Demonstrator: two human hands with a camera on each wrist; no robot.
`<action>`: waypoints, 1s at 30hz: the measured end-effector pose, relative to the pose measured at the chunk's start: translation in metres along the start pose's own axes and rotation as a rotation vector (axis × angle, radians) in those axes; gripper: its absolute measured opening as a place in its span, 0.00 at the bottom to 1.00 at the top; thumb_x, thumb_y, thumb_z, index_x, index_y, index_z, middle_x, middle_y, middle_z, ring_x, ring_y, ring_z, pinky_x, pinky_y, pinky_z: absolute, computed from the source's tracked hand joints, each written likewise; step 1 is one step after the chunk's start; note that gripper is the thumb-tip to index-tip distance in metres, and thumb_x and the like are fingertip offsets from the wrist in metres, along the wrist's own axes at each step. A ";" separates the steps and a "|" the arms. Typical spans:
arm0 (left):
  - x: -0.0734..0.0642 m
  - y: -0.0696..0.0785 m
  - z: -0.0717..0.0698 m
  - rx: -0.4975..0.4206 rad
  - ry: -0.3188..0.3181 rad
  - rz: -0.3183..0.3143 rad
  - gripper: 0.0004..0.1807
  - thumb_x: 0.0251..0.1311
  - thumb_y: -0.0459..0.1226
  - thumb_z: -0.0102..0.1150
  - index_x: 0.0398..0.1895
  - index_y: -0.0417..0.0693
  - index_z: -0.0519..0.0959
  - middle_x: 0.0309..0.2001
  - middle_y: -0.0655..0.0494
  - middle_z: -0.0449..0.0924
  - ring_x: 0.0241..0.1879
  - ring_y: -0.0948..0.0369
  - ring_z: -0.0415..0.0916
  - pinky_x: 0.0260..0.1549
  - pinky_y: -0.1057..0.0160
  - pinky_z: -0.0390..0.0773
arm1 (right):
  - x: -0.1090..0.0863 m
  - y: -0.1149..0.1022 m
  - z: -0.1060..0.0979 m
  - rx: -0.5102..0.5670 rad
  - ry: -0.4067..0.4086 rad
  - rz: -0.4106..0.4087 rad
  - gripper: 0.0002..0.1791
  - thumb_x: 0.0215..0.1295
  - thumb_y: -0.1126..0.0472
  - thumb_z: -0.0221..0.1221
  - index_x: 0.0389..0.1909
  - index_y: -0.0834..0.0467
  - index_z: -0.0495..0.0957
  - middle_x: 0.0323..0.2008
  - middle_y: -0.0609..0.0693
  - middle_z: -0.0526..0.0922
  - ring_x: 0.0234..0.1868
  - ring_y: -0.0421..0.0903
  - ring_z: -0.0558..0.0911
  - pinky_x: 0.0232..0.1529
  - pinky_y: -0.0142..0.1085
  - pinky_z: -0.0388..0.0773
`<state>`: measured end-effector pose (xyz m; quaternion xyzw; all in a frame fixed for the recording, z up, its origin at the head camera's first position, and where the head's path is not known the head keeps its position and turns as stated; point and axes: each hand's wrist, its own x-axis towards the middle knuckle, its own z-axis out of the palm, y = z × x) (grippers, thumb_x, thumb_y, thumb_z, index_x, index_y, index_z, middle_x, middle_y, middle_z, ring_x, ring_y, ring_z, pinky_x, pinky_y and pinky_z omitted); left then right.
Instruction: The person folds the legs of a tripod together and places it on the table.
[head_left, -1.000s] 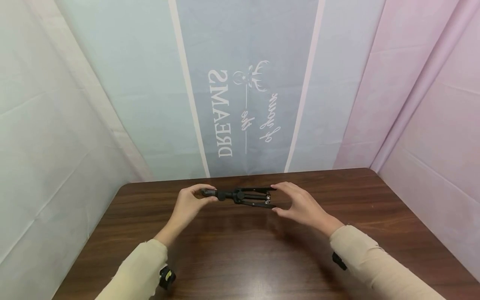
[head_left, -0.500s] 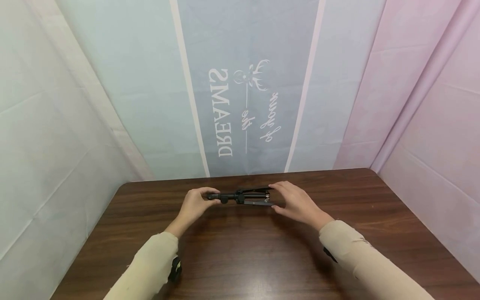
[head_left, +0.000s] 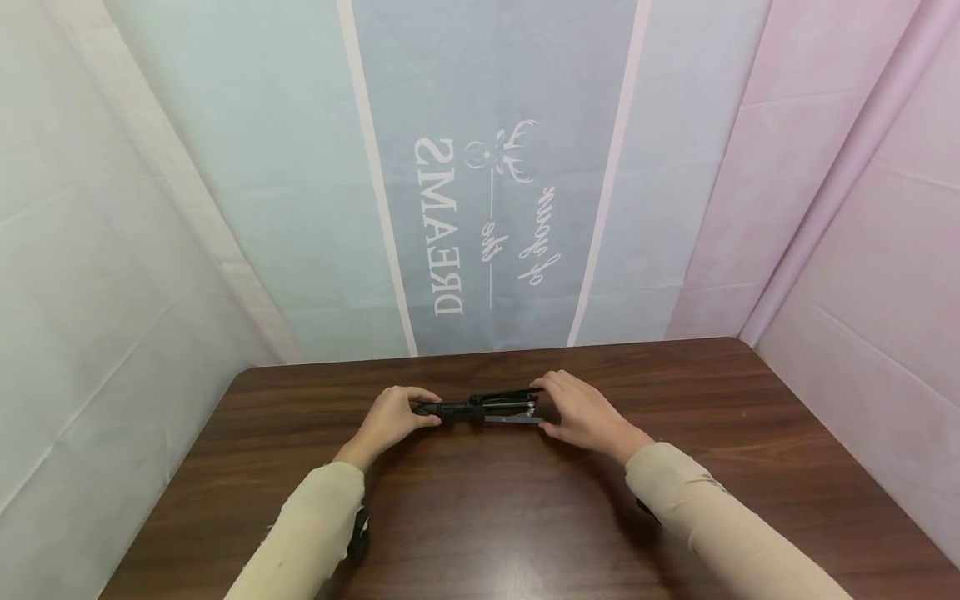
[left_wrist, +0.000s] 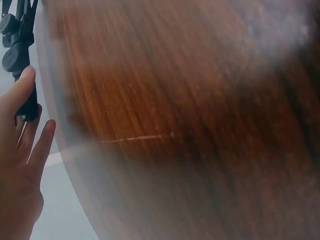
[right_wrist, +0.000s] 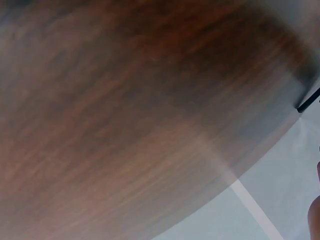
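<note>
A small black tripod [head_left: 477, 408] lies crosswise between both hands, low over the brown table, its legs slightly spread to the right. My left hand [head_left: 388, 422] pinches the head end between thumb and fingers. In the left wrist view the thumb of the left hand [left_wrist: 20, 190] presses the dark shaft near a round knob [left_wrist: 16, 59]. My right hand [head_left: 588, 417] holds the leg ends, thumb at the near leg and fingers at the far one. Only a leg tip [right_wrist: 306, 104] and a sliver of the right hand [right_wrist: 314, 220] show in the right wrist view.
The wood-grain table [head_left: 480, 500] has rounded far corners. Behind it hangs a pale fabric backdrop [head_left: 495, 83] with mirrored lettering. Light fabric walls [head_left: 90, 275] stand at both sides.
Both hands have lowered the tripod toward the table and a little nearer to me. The left hand has shifted right, and the right forearm has come inward. Both holds stay the same.
</note>
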<state>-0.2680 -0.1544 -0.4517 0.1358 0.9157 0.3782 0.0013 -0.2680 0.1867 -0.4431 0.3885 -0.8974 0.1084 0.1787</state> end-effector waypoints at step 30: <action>-0.036 0.016 -0.018 0.028 0.000 0.045 0.25 0.66 0.47 0.63 0.65 0.55 0.75 0.66 0.52 0.71 0.68 0.47 0.64 0.61 0.38 0.67 | -0.015 -0.028 -0.021 0.060 0.010 0.273 0.40 0.60 0.49 0.70 0.69 0.60 0.67 0.63 0.58 0.73 0.64 0.59 0.72 0.63 0.56 0.68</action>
